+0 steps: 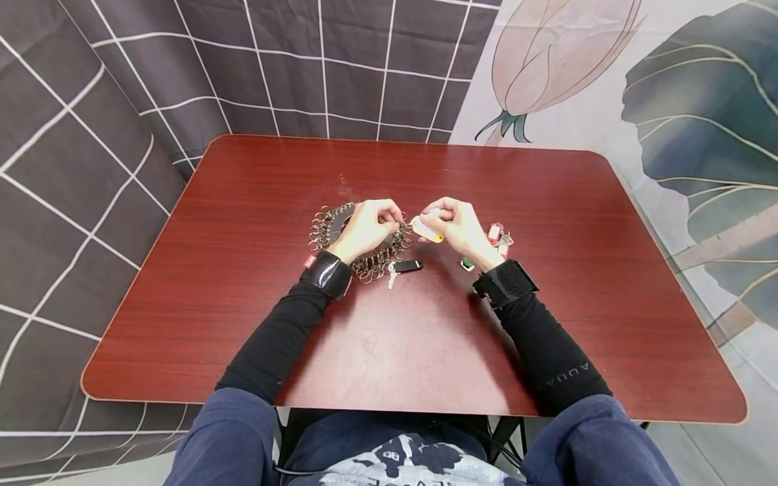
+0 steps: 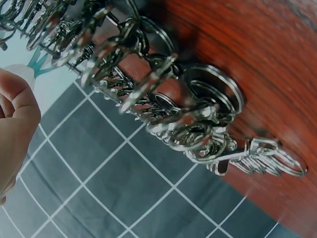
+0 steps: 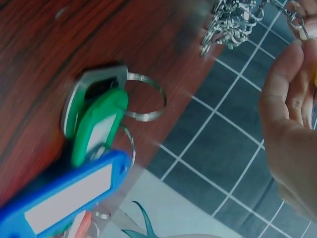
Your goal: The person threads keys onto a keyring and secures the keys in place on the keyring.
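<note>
My right hand (image 1: 458,226) pinches a yellow key tag (image 1: 427,229) with a pale label, just right of a large hoop of metal key rings (image 1: 381,260). My left hand (image 1: 372,226) reaches over that hoop and pinches a small metal ring at its right side, fingertips close to the tag. In the left wrist view, many silver clasps and split rings (image 2: 213,89) hang along the hoop, with the left hand (image 2: 17,119) at the edge. The right wrist view shows little of the yellow tag, mostly hidden behind the right hand (image 3: 290,129).
A black fob (image 1: 407,266) with a key lies at the hoop's near side. Under the right wrist lie a green key tag (image 3: 101,126), a blue key tag (image 3: 69,196) and a metal piece with a ring (image 3: 151,94). Red key tags (image 1: 495,233) sit on the red-brown table (image 1: 243,324).
</note>
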Available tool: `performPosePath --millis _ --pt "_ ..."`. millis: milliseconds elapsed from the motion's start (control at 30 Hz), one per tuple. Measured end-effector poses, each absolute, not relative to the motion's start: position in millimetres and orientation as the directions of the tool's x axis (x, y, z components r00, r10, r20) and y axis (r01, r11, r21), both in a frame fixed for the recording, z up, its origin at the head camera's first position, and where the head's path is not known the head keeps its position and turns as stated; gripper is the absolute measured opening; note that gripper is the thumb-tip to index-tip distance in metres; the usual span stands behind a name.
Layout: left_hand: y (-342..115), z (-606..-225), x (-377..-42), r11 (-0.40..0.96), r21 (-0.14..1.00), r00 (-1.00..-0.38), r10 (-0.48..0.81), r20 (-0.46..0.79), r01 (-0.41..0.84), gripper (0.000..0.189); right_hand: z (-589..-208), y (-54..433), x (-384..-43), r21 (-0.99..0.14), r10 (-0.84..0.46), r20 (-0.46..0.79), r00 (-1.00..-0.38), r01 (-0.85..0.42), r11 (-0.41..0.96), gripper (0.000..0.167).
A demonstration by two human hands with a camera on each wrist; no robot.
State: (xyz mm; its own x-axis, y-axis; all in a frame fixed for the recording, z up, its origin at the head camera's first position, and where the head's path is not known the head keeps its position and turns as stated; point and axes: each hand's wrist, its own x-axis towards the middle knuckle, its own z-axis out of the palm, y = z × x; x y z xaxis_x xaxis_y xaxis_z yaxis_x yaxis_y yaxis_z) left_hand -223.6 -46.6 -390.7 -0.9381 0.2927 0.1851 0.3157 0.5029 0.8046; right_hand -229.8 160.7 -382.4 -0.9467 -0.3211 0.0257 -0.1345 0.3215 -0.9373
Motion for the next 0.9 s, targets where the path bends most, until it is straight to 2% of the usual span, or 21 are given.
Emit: performPosePath --millis 167,300,433,600,767,900 --pt "-45.5 -386.4 -223.4 0.525 0.767 -0.903 0.398 0.161 0.368 0.016 -387.0 165.7 -229.6 -0.861 -0.421 -0.024 -0.907 -0.195 0.47 0.015" --pt "-41.7 -384.3 -224.1 0.584 0.688 -0.875 0.458 0.159 0.431 0.016 -392.4 163.3 -231.1 -0.798 -0.489 -0.021 -0.872 -0.28 0.534 0.012" --pt "-37.2 -387.1 -225.3 0.621 0.648 -0.877 0.452 0.165 0.442 0.014 -396.1 161.2 -233.9 -0.726 -0.46 0.045 -0.887 -0.345 0.595 0.01" --pt "-33.3 -391.1 -222.4 0.662 0.613 -0.877 0.469 0.109 0.43 0.016 -399.7 165.6 -235.9 -0.672 -0.432 0.012 -0.902 -0.327 0.665 0.009" --pt "-29.6 -389.4 -216.6 0.744 0.461 -0.845 0.534 0.026 0.484 0.009 -398.5 172.3 -236.9 -0.607 -0.429 -0.002 -0.903 -0.34 0.718 0.008" --pt "-27.0 -393.1 -213.1 0.797 0.339 -0.844 0.536 -0.017 0.5 0.009 -391.5 184.5 -238.2 -0.582 -0.383 0.003 -0.924 -0.313 0.751 0.008"
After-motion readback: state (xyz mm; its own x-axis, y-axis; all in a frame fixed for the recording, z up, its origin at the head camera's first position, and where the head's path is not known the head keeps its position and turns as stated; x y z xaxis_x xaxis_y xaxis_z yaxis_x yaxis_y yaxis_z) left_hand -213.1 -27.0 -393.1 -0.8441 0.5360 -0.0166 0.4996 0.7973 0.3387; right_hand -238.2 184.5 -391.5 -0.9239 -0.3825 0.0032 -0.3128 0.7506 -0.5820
